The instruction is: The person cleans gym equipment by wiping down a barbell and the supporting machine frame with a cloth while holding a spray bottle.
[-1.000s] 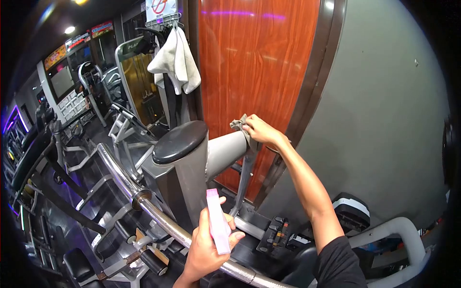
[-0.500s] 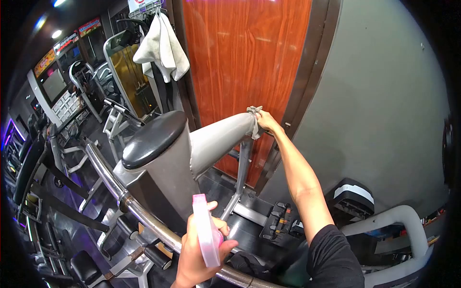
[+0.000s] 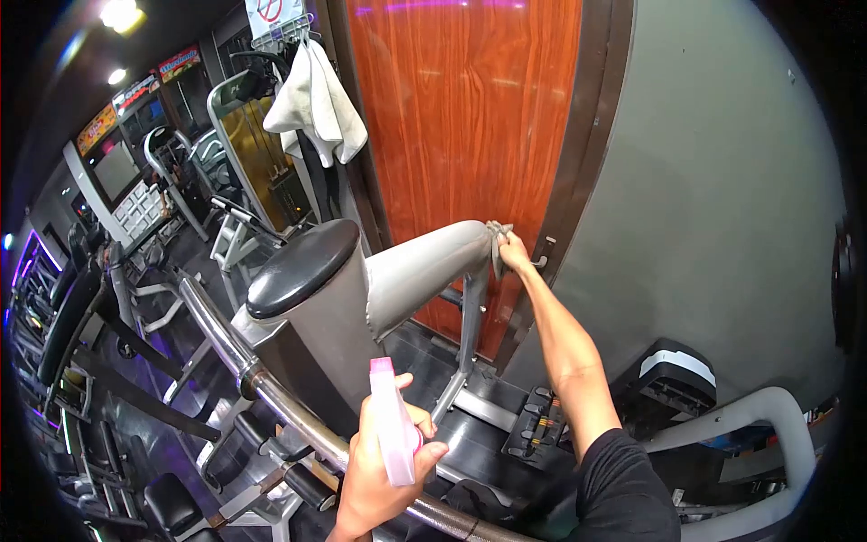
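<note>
My left hand (image 3: 384,461) is wrapped around a translucent pink spray bottle (image 3: 394,429), seen mostly from above, with its brighter pink nozzle pointing away from me. Farther off, at the end of my outstretched arm, my right hand (image 3: 513,251) grips a crumpled grey cloth (image 3: 497,237). The cloth lies against the far bend of a thick grey machine tube (image 3: 424,262), where the tube turns down into its leg. A round black pad (image 3: 304,268) caps the machine's grey upright column, left of the tube.
A chrome rail (image 3: 298,417) curves past in front of me, below the column. A reddish wood door (image 3: 461,117) stands behind the tube, beside a grey wall (image 3: 704,181). White towels (image 3: 316,104) hang at upper left. A weight machine frame (image 3: 777,425) is at lower right.
My view has shifted slightly, so the machine sits lower and farther right. The right hand and cloth remain at the tube's far end; the left hand still holds the spray bottle.
</note>
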Motion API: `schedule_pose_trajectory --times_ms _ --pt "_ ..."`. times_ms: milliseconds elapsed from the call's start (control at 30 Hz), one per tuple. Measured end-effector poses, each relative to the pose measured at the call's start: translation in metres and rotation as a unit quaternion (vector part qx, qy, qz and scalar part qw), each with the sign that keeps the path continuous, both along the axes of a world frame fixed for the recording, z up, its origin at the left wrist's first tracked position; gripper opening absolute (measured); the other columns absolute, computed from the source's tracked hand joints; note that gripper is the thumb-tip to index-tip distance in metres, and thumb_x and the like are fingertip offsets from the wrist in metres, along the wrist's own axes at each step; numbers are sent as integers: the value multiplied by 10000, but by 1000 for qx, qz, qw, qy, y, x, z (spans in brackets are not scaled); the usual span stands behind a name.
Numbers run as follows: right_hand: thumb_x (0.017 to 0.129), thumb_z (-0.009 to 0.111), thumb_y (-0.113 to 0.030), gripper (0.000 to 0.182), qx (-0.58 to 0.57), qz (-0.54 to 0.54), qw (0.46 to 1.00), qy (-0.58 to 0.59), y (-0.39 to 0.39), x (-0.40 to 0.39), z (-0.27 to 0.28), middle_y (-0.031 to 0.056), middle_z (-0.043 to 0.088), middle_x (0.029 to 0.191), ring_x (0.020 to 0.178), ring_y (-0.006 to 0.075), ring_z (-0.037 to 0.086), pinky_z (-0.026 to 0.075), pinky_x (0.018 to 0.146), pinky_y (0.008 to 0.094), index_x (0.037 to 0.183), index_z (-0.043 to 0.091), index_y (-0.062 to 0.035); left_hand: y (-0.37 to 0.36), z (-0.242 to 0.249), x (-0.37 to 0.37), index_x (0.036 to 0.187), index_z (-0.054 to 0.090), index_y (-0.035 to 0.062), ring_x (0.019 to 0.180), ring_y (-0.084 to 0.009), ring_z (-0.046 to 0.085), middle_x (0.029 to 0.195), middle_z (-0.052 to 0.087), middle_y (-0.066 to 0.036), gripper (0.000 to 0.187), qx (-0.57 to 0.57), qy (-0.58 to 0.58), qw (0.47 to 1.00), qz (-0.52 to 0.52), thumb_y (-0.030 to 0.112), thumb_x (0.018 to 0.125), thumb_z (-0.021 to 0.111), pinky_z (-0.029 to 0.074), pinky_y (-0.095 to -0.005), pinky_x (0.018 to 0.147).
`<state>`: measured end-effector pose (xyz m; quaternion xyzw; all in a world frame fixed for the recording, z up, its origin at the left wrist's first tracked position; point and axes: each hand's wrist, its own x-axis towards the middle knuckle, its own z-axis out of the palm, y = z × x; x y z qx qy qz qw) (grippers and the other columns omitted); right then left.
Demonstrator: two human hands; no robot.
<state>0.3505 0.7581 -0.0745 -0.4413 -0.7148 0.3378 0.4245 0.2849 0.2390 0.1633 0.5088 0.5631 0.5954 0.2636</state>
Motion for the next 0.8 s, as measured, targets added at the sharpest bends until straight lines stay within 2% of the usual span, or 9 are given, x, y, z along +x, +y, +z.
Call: schedule_pose_trajectory --times_ms 100,167,333,367,467,533,600,733,800 --pt "933 496 -240 293 13 88 994 -66 -27 -1 83 259 625 1027 993 397 596 452 856 458 1047 584 15 0 1 -1 1334 358 -2 738 -159 594 825 598 -71 701 8 21 1000 -9 74 767 763 484 -288 719" --pt "926 501 -208 255 146 108 973 -141 -88 -2 149 225 605 1077 1034 389 568 463 872 457 1065 595 -16 1 0 0 1335 358 1 737 -160 593 825 598 -72 699 20 16 1000 -9 83 771 763 484 -289 717" --pt "867 583 -175 184 320 180 921 -130 -210 -15 223 188 545 1091 1005 366 544 458 885 455 1013 619 -68 0 0 0 1336 359 6 735 -160 592 824 600 -74 691 18 -4 1000 -14 91 780 760 483 -290 717" --pt "847 602 -157 179 334 207 913 -109 -236 -13 237 182 542 1085 990 360 539 452 883 456 1000 617 -66 -2 1 0 1363 313 -4 795 -175 590 822 583 -74 726 -4 -12 1000 -19 85 787 746 474 -315 771" --pt "805 642 -113 181 354 259 897 -50 -276 -15 254 172 536 1066 1001 350 520 417 912 450 975 614 -58 -2 2 0 1388 269 -13 849 -191 586 818 564 -74 759 -23 -10 999 -27 80 795 734 465 -340 822" --pt "811 638 -104 158 428 203 880 -25 -266 -19 244 177 533 1050 995 362 527 432 889 455 958 614 -50 -1 1 0 1386 271 -13 844 -192 585 816 562 -74 758 -20 -1 999 -30 80 794 736 465 -340 820" --pt "831 626 -111 140 343 196 917 -56 -250 -20 236 196 529 1039 967 382 540 450 857 463 951 616 -40 1 1 0 1343 355 9 735 -154 592 824 603 -72 689 9 17 1000 -16 104 791 756 483 -287 726" --pt "864 596 -122 161 285 169 932 -147 -247 -19 250 217 528 1039 932 398 556 477 808 480 1012 607 -62 1 6 0 1342 354 12 743 -147 592 821 598 -69 683 0 26 999 -28 94 794 752 484 -285 730" --pt "838 624 -92 126 331 213 917 -61 -277 -25 258 197 551 976 918 373 550 460 827 456 940 594 -24 1 5 -1 1342 354 12 742 -146 592 820 597 -68 680 7 28 999 -31 90 795 750 485 -285 731"
